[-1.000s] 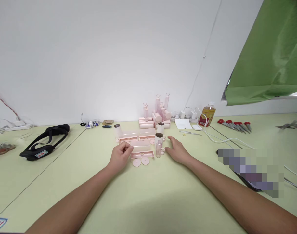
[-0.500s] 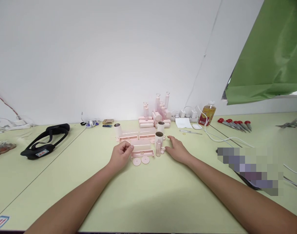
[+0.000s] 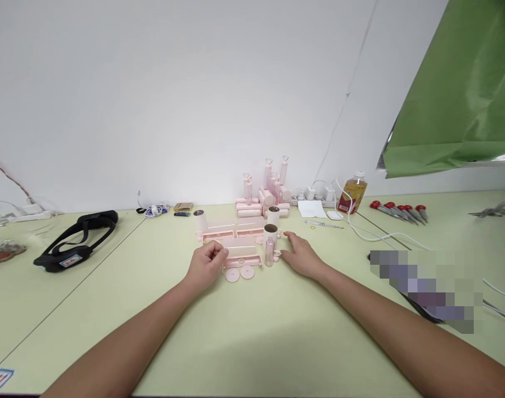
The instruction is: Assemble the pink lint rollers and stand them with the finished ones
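My left hand (image 3: 205,263) rests with curled fingers at the left end of a shallow pink tray (image 3: 252,261); anything inside its grasp is hidden. Behind that tray stands a translucent pale panel (image 3: 244,250). Two flat pink discs (image 3: 232,275) with centre holes lie in front. To the tray's right are a small clear pink bottle (image 3: 269,253) and an open white cylinder (image 3: 267,232) with a dark inside. My right hand (image 3: 301,255) lies open, thumb and fingers apart, beside a small pink ring-shaped part (image 3: 277,255), without holding anything.
More trays (image 3: 219,236) and white cylinders (image 3: 200,220) stand behind. A pile of pink cylinders and bottles (image 3: 267,197) is against the wall. A drink bottle (image 3: 352,192), white cables, red-handled tools (image 3: 397,211) and a blurred patch are right; a black headset strap (image 3: 76,243) lies left.
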`<state>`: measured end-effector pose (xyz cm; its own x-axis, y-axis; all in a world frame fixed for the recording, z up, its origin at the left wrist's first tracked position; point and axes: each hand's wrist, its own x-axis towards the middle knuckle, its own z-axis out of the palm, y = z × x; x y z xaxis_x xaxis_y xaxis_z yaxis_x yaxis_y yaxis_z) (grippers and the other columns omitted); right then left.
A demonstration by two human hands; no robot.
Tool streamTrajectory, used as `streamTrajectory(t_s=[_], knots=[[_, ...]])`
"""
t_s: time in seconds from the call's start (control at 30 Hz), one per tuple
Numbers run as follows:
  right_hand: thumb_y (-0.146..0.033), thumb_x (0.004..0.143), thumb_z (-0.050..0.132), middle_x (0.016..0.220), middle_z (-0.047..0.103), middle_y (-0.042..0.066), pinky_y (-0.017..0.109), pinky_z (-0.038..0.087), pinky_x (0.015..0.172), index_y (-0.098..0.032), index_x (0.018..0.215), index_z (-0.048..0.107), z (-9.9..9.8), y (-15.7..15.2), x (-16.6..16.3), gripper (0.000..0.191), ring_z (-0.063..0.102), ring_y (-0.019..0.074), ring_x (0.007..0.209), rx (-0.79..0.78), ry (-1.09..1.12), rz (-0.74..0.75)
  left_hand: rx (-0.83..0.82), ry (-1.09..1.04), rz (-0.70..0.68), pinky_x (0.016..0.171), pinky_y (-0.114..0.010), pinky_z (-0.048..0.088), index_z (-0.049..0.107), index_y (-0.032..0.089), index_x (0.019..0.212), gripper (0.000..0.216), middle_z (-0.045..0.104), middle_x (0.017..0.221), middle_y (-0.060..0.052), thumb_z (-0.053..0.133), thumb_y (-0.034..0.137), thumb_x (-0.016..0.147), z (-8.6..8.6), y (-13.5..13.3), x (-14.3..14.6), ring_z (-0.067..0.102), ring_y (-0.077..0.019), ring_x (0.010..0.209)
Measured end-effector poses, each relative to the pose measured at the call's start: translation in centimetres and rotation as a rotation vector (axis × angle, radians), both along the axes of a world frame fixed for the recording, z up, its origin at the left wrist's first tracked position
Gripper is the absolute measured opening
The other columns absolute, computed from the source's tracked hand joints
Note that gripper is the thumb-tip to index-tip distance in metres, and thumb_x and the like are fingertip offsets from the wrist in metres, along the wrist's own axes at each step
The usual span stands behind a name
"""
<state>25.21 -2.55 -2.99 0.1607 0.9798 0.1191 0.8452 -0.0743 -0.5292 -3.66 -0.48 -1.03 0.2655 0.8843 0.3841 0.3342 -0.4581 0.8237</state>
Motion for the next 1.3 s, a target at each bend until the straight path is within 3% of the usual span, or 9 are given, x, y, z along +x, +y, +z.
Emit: streamTrajectory(t_s=[0.97,1.3], knots=[[-0.035,0.081,0.055,0.134,0.052,0.015,0.040,0.035,0.102,-0.014,0.136,0.042,0.31,-0.17,-0.22,0.060,0.044,0.0308,0.126,-0.003,-0.034,0.020,-0.031,0.023,-0.061,0.053,-0.023,0.034,0.053,0.018,0.067,0.025,0.052,0.059,0.003,0.054,0.038,0.082,0.11,-0.08,0.04,0.044,-0.0107,0.054],[-0.029,0.082,0.051,0.140,0.047,0.014,0.038,0.036,0.102,-0.016,0.139,0.037,0.04,-0.03,0.17,0.061,0.044,0.0276,0.128,0.029,0.092,-0.042,-0.027,0.046,-0.071,0.053,-0.024,0.035,0.052,0.019,0.066,0.025,0.053,0.057,0.003,0.054,0.038,0.082,0.26,-0.21,0.12,0.045,-0.0112,0.054]])
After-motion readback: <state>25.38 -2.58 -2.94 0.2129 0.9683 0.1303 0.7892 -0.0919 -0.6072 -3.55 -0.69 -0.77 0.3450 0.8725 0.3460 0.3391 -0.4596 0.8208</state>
